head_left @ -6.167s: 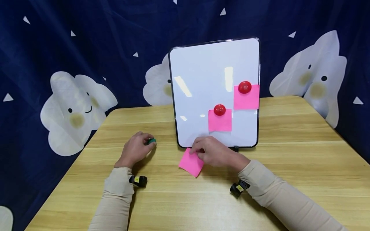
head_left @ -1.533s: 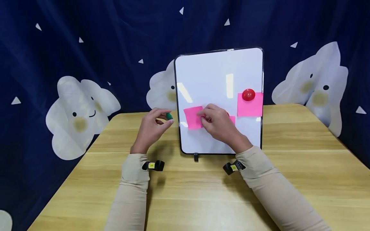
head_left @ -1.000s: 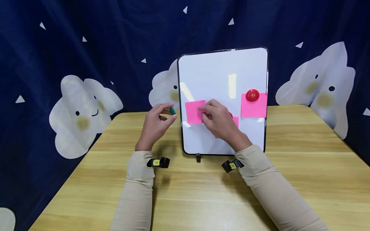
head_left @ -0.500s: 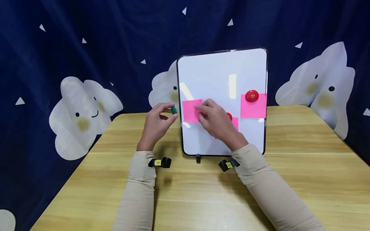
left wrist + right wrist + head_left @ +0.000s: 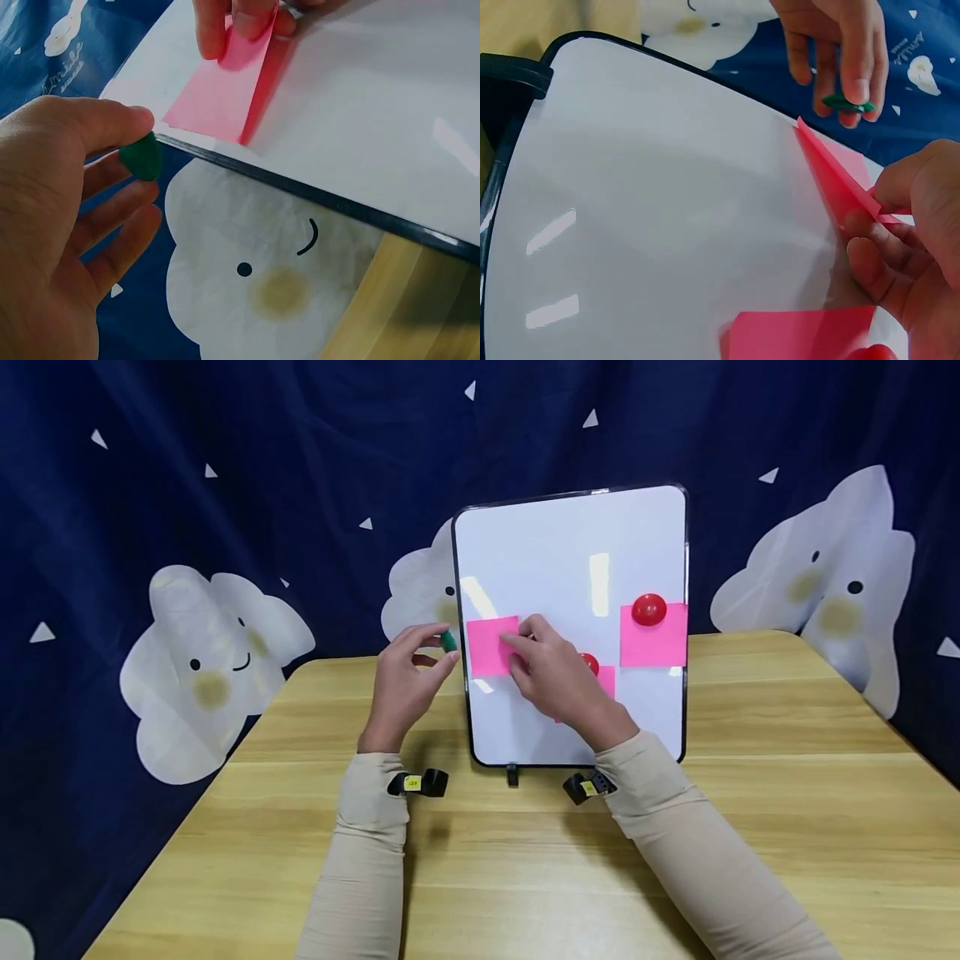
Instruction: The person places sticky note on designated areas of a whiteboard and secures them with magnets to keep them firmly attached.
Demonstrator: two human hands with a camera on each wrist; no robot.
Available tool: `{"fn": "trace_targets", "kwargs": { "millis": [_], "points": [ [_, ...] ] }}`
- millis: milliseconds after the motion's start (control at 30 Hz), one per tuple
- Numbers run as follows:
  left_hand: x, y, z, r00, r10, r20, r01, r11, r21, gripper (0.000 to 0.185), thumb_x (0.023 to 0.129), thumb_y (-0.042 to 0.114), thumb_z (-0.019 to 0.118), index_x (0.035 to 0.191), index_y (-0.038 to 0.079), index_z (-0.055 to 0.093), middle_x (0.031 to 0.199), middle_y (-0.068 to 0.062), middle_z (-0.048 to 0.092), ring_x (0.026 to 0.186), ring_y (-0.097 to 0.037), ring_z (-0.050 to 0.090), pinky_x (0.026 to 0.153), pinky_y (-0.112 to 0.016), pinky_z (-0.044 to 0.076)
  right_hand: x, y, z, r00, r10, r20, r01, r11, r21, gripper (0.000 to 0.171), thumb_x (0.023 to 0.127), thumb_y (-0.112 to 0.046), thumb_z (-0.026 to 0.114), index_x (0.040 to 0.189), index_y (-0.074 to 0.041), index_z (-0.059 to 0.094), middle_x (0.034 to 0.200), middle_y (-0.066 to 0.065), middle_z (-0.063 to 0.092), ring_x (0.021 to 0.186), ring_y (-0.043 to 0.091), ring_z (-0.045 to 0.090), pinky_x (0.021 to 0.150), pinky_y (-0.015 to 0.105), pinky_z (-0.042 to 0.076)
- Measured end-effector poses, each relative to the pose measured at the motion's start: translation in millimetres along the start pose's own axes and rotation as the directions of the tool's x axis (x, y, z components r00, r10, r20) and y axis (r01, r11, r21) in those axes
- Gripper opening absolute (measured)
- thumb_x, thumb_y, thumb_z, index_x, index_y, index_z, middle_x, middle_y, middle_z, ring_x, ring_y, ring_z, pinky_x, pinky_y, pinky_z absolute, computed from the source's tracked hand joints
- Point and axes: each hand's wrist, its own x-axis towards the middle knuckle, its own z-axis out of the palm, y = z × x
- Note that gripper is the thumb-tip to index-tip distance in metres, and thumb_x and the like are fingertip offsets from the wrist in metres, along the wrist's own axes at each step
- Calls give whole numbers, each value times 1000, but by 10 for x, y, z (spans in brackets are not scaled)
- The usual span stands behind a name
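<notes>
My left hand (image 5: 405, 681) pinches a green magnet (image 5: 141, 157) between thumb and finger, just off the whiteboard's left edge. With thumb and fingers, my right hand (image 5: 558, 672) holds a pink sticky note (image 5: 490, 646) by its right side, at the left part of the whiteboard (image 5: 540, 552). In the right wrist view this note (image 5: 829, 169) looks bent, part of it standing away from the board. A second pink note (image 5: 606, 681) under a red magnet (image 5: 590, 663) is partly hidden behind my right hand. Farther right, another red magnet (image 5: 648, 609) sits on a third pink note (image 5: 654, 643).
The whiteboard stands upright on a wooden table (image 5: 480, 877), with a black foot (image 5: 512, 775) showing at its lower edge. Behind hangs a dark blue curtain (image 5: 300, 460) printed with white clouds. Each wrist wears a black camera.
Both hands have risen from the tabletop, the left with the green magnet and the right with the pink note, now at the board's left side. Over the last second the note shifted slightly left.
</notes>
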Motion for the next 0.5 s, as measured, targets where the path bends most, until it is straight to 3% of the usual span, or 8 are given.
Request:
{"fn": "trace_targets", "kwargs": {
  "millis": [200,500],
  "points": [
    [36,30,32,996,50,-76,-51,998,-19,36,89,11,77,124,8,70,117,-4,67,102,-16,65,78,-33,58,-6,-31,56,1000,-30,1,30,999,-28,43,86,-6,78,126,3,67,105,17,55,81,22,61,71,30,57],
    [87,52,101,989,96,-111,-100,994,-33,36,88,8,78,122,3,70,118,-6,69,105,-18,63,87,-40,53,-8,-39,82,998,-39,-49,37,999,-38,45,86,-6,78,127,3,62,103,16,59,82,21,59,73,31,57]
  ]
}}
